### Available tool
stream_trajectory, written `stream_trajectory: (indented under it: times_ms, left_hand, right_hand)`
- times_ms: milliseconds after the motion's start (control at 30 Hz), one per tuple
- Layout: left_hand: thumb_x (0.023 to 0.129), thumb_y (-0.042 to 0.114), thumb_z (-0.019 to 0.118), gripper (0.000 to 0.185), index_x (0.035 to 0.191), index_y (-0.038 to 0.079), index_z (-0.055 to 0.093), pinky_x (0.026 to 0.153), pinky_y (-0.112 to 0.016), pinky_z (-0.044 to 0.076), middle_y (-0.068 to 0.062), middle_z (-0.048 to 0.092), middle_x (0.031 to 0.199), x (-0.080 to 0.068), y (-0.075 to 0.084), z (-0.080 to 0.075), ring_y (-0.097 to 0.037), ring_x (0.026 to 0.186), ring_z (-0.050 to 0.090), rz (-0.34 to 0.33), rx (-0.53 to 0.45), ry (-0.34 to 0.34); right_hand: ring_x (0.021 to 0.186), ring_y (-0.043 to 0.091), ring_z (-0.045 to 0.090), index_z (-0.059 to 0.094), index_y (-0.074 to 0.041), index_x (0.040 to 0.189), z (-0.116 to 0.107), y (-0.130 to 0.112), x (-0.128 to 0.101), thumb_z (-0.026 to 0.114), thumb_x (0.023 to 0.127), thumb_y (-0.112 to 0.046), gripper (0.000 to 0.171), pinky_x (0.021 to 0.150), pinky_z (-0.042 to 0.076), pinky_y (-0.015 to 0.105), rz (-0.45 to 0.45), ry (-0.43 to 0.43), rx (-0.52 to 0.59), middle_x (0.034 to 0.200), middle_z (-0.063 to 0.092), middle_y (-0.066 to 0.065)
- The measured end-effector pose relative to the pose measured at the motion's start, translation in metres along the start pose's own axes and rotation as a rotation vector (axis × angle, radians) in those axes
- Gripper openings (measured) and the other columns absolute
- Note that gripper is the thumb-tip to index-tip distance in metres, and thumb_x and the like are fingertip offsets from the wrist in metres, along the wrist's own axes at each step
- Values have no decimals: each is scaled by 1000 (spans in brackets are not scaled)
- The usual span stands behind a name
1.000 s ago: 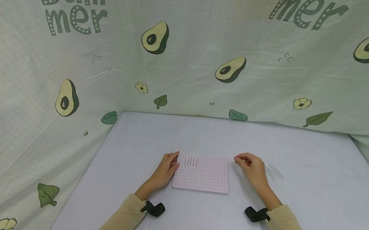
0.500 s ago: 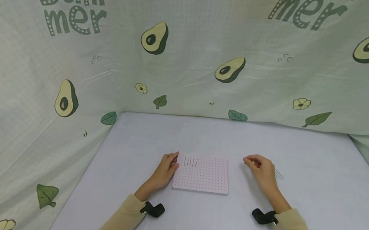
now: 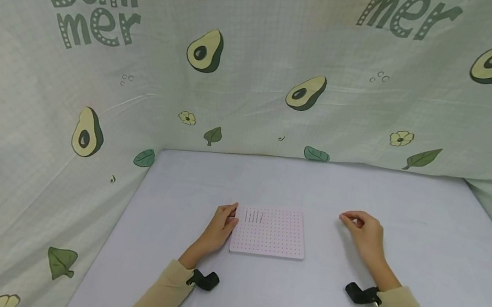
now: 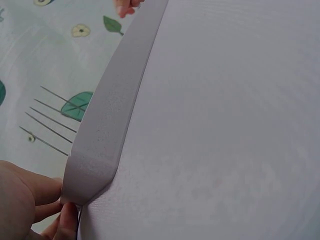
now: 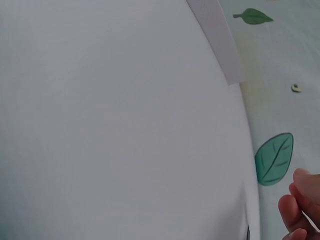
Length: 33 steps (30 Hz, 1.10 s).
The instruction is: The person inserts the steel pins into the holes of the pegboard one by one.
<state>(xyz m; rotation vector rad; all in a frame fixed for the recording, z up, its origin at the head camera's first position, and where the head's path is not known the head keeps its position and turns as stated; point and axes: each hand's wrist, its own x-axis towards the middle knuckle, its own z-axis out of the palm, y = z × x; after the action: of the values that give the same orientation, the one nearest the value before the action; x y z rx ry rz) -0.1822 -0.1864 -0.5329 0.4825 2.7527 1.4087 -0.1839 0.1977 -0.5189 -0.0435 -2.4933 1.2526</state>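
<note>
Left hand (image 3: 219,225) at pegboard (image 3: 269,234); right hand (image 3: 365,235) possibly curled

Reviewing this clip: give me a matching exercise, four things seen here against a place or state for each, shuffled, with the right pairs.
Things:
1. left hand
2. right hand
3. needles
4. pegboard

Places or states:
A. standing upright in a row in the board's far-left holes
B. lying flat on the white table, pink with rows of holes
C. fingers touching the board's left edge
D. apart from the board, on its right, fingers curled

Pairs: 1-C, 2-D, 3-A, 4-B
</note>
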Motion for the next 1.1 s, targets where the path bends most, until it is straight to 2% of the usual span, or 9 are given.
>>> stream_trajectory:
  times_ms: [333,600,933,1100]
  left_hand:
    - [105,7,47,48,150,-7,35,103,-47,42,-26,39,136,0,1,-1,-32,120,49,-1,5,-3]
    - [105,7,47,48,149,-7,35,103,-48,42,-26,39,135,0,3,-1,-32,119,48,-9,17,1]
    - [105,7,47,48,149,-7,35,101,-48,42,-26,40,135,3,2,1,-30,117,48,0,22,5]
    - [105,7,47,48,149,-7,35,101,-48,42,-26,40,134,3,3,2,-30,116,47,-6,19,2]
  right_hand:
    - [65,10,41,76,3,95,-9,10,-2,77,88,-12,17,55,31,22,11,77,-22,73,59,6]
    - [65,10,41,76,3,97,-17,18,-2,78,88,-14,20,55,31,24,47,67,-51,71,55,6]
    - [68,11,45,75,6,94,-22,25,-4,77,88,-13,20,59,33,24,45,44,-97,81,68,14]
    - [67,11,45,75,6,91,-22,28,-3,78,87,-11,18,58,33,24,38,42,-104,81,69,15]
